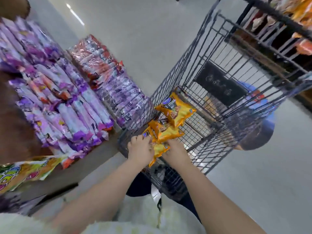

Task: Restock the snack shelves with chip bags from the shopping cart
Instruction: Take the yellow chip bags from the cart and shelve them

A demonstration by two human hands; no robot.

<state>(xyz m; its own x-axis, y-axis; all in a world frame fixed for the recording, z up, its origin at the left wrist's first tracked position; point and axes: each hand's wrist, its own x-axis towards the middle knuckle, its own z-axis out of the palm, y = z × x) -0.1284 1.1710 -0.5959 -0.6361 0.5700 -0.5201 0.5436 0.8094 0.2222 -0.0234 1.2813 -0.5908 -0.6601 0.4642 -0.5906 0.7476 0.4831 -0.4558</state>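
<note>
Clutching yellow chip bags in the near corner of the shopping cart with curled fingers of the left hand, burying fingertips of the right hand beneath them, that grip impossible to tell.

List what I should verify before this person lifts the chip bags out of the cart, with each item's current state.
1. The left hand grips the orange chip bags: ok, its fingers curl on the bunch.
2. The right hand grips too: cannot tell, its fingers are hidden under the bags.
3. Bunch clear of the cart: not ok, it lies in the near corner, inside the wire walls.
4. All bags gathered: not ok, a separate bag lies farther in, untouched.
5. Room on the shelf: cannot tell, the visible part is packed with purple bags.
</note>
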